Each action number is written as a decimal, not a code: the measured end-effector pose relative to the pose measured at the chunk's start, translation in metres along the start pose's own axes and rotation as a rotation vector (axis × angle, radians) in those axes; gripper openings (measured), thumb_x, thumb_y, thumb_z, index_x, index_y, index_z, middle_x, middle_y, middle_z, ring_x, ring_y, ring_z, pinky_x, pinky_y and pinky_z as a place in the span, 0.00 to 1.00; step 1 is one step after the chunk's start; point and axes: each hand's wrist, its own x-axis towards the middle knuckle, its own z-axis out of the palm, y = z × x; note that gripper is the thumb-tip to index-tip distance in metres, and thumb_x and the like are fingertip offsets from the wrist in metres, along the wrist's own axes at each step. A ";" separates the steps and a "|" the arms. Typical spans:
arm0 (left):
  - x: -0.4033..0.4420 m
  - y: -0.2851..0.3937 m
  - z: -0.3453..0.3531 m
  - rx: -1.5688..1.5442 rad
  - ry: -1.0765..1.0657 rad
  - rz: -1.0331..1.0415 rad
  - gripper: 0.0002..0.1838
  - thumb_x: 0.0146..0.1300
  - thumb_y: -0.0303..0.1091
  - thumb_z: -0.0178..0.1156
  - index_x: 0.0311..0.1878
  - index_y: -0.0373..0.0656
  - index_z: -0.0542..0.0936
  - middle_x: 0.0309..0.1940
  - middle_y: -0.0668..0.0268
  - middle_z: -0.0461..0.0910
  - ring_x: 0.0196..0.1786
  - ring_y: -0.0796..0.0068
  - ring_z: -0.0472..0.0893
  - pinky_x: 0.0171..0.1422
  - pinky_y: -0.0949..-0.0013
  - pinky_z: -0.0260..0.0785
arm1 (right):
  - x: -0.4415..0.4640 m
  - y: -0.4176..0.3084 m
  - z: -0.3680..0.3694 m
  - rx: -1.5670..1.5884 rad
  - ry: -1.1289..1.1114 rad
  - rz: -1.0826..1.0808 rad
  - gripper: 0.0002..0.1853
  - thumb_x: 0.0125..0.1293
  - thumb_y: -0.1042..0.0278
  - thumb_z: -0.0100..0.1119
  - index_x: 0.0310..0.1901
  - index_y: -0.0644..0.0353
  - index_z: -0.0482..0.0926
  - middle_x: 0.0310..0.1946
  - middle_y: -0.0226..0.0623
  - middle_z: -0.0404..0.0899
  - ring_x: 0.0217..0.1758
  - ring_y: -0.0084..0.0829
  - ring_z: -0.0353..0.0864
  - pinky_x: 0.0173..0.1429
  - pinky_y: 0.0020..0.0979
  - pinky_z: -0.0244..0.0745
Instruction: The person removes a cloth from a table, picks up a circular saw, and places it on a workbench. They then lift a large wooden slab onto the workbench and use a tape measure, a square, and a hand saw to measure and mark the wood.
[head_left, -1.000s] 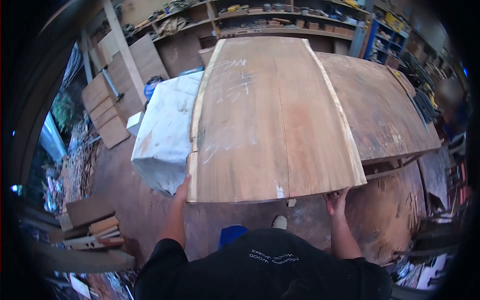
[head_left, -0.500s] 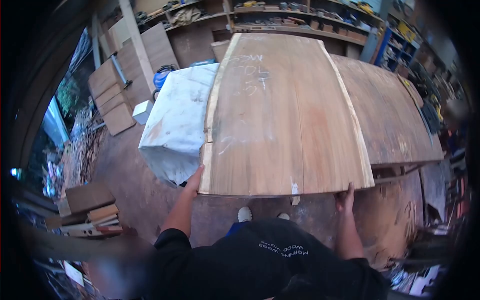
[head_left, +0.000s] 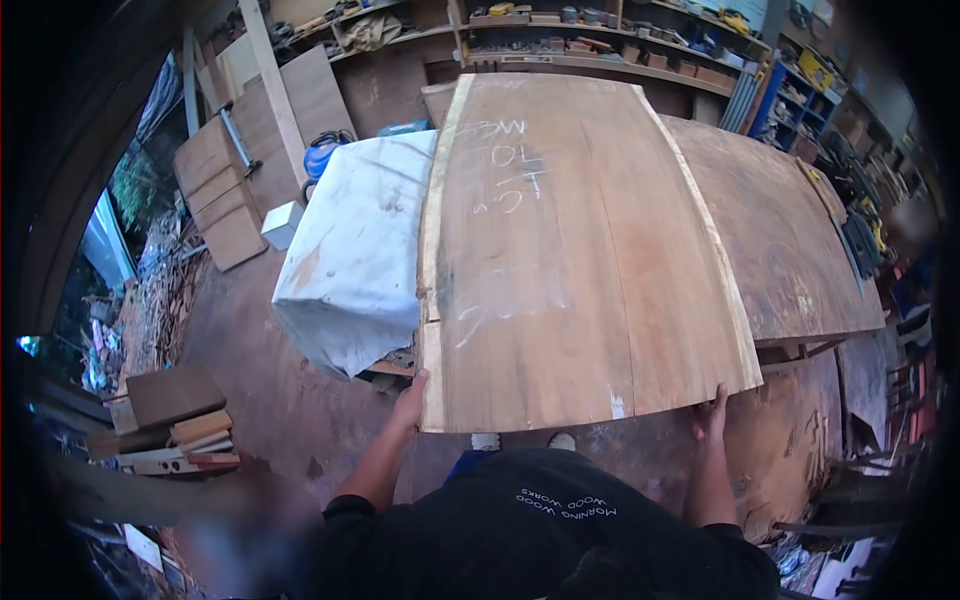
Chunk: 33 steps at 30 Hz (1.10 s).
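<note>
Slab (head_left: 560, 260) partly hid left fingers (head_left: 419, 387), right fingers (head_left: 720, 394), worktop (head_left: 790, 240); shelf items (head_left: 629, 49) looked too small to name from here.

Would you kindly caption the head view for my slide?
Left hand and right hand hold a marked wooden slab by its near end, shelves beyond.

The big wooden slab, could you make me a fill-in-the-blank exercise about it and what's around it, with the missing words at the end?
1. The person's left hand holds the wooden slab by its near ____ corner.
2. The large pale lettering on the wood is closer to the slab's ____ end, away from the person.
3. The person's shirt, with pale print, is mainly ____.
4. The shelf unit at the upper right of the view is ____.

Missing words: left; far; black; blue.
</note>
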 end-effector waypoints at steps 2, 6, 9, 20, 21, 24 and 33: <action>0.001 -0.003 -0.001 0.028 0.011 -0.006 0.44 0.63 0.65 0.51 0.61 0.25 0.68 0.55 0.52 0.76 0.55 0.65 0.78 0.60 0.68 0.67 | 0.000 0.000 0.000 0.055 0.024 0.016 0.45 0.64 0.35 0.50 0.73 0.56 0.48 0.70 0.47 0.56 0.73 0.44 0.54 0.74 0.47 0.50; 0.004 0.010 -0.008 0.041 -0.008 0.009 0.44 0.63 0.65 0.51 0.60 0.26 0.69 0.55 0.53 0.76 0.55 0.66 0.78 0.59 0.68 0.67 | -0.003 -0.005 0.005 0.114 -0.031 -0.018 0.43 0.65 0.38 0.50 0.72 0.56 0.48 0.70 0.47 0.55 0.73 0.44 0.54 0.74 0.48 0.52; 0.014 0.029 -0.044 0.005 -0.026 -0.005 0.41 0.65 0.62 0.51 0.62 0.29 0.68 0.55 0.54 0.76 0.55 0.66 0.78 0.59 0.67 0.69 | -0.035 0.001 0.034 0.061 -0.060 -0.010 0.44 0.65 0.38 0.51 0.73 0.55 0.45 0.72 0.44 0.51 0.75 0.45 0.51 0.74 0.51 0.49; 0.039 0.045 -0.109 0.032 -0.156 0.043 0.38 0.69 0.57 0.47 0.69 0.34 0.59 0.63 0.54 0.69 0.61 0.61 0.73 0.64 0.63 0.66 | -0.087 0.076 0.079 0.081 0.098 -0.005 0.38 0.68 0.45 0.49 0.71 0.62 0.51 0.69 0.48 0.58 0.71 0.47 0.59 0.72 0.53 0.53; 0.038 0.045 -0.109 0.023 -0.158 0.049 0.38 0.69 0.58 0.46 0.69 0.35 0.58 0.63 0.54 0.68 0.62 0.60 0.73 0.65 0.62 0.66 | -0.089 0.072 0.081 0.048 0.104 -0.013 0.38 0.68 0.45 0.50 0.70 0.63 0.52 0.69 0.48 0.59 0.70 0.47 0.60 0.71 0.53 0.55; 0.043 0.045 -0.110 0.053 -0.210 0.070 0.39 0.69 0.60 0.44 0.71 0.37 0.56 0.65 0.55 0.66 0.63 0.59 0.71 0.66 0.61 0.65 | -0.082 0.075 0.073 0.040 0.136 -0.050 0.38 0.65 0.47 0.56 0.68 0.65 0.56 0.66 0.50 0.63 0.68 0.49 0.64 0.67 0.53 0.62; 0.029 0.042 -0.110 0.373 -0.113 0.189 0.41 0.67 0.65 0.41 0.72 0.43 0.56 0.66 0.57 0.66 0.65 0.58 0.69 0.66 0.59 0.64 | -0.092 0.078 0.057 -0.153 0.120 0.016 0.47 0.58 0.33 0.58 0.69 0.61 0.57 0.65 0.51 0.63 0.57 0.41 0.75 0.55 0.41 0.77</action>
